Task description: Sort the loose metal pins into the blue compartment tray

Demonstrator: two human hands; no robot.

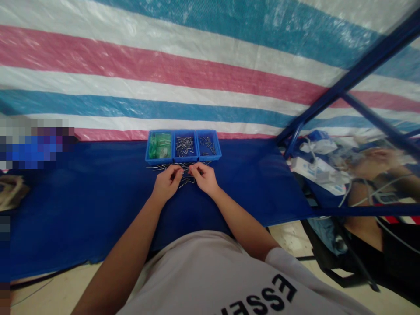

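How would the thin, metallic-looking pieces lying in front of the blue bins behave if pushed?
The thin pieces look straight and slender, so they are probably stiff. Their glints suggest smooth surfaces that may slide on the blue table. Lying crisscrossed, they would likely nudge one another.

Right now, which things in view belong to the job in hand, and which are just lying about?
Seemingly in use:
metal pins by your left hand and right hand
three blue bins
green packet
blue table

Probably just lying about:
white box
white plastic
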